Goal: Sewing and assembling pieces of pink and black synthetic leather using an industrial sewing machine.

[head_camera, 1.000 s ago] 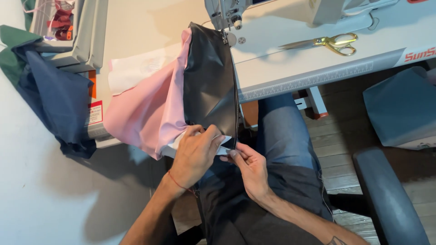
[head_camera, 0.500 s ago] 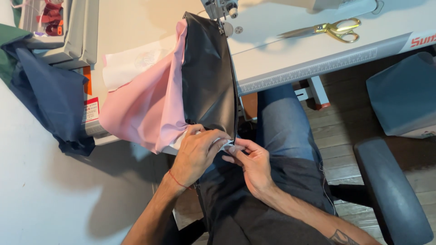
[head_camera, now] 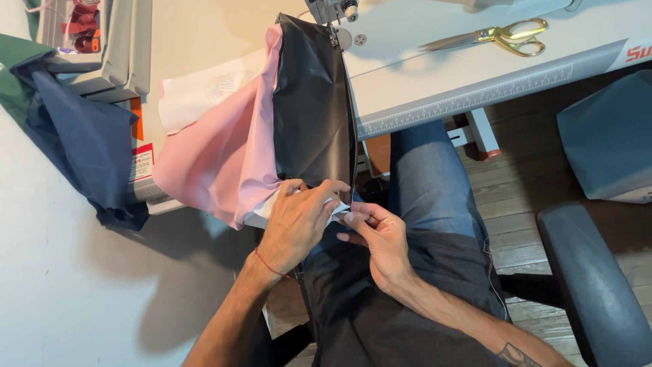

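Note:
A black fabric panel (head_camera: 312,115) hangs from under the sewing machine's needle (head_camera: 334,20) down over the table edge, with pink fabric (head_camera: 217,163) joined along its left side. My left hand (head_camera: 295,221) grips the lower edge of the black fabric, where a white layer shows. My right hand (head_camera: 380,234) pinches the same edge from the right, fingertips touching the left hand's. Both hands are over my lap, just below the table edge.
Gold-handled scissors (head_camera: 506,37) lie on the white sewing table (head_camera: 475,81). Dark blue cloth (head_camera: 81,149) drapes off the left side near grey trays (head_camera: 102,61). A dark chair arm (head_camera: 598,272) stands at right, a grey-blue box (head_camera: 604,136) behind it on the wooden floor.
The view has shifted slightly. My hands stay together on the fabric's lower edge, the fingers adjusting their pinch a little.

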